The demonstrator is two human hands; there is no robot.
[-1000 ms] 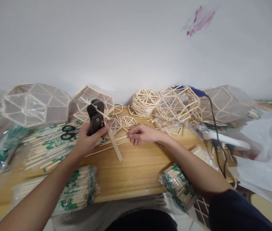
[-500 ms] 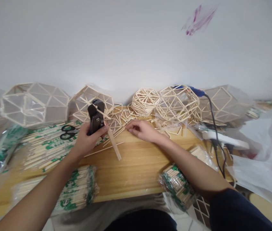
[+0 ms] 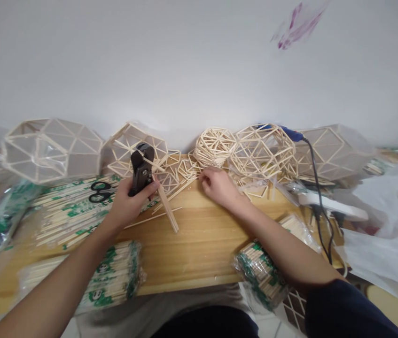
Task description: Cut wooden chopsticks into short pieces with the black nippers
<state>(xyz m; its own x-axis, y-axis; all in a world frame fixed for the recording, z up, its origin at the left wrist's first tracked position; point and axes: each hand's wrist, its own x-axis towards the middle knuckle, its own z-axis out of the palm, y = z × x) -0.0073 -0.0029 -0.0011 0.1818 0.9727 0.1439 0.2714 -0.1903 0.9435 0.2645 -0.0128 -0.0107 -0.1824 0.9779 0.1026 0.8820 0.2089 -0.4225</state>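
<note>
My left hand (image 3: 131,199) is closed around a black pliers-like hand tool (image 3: 142,171), its head pointing up. Several thin wooden sticks (image 3: 167,209) are held in the same hand, slanting down over the table. My right hand (image 3: 218,188) rests at the front of a heap of short cut sticks (image 3: 187,170), just below a ball of stacked sticks (image 3: 215,146). Its fingers are curled in, and whether they pinch a stick is hidden. A few long sticks (image 3: 152,218) lie on the wooden table (image 3: 191,253) between the hands.
Stick-frame polyhedra (image 3: 52,150) line the wall. Black scissors (image 3: 100,191) lie on bagged chopsticks (image 3: 68,211). More chopstick packs (image 3: 114,277) sit at the front left and front right (image 3: 260,272). A blue corded tool (image 3: 290,134) and a white power strip (image 3: 332,206) are at right.
My right hand has moved a little right and up along the heap, its fingers curling in more. My left hand keeps its hold on the tool and sticks. The view has shifted slightly.
</note>
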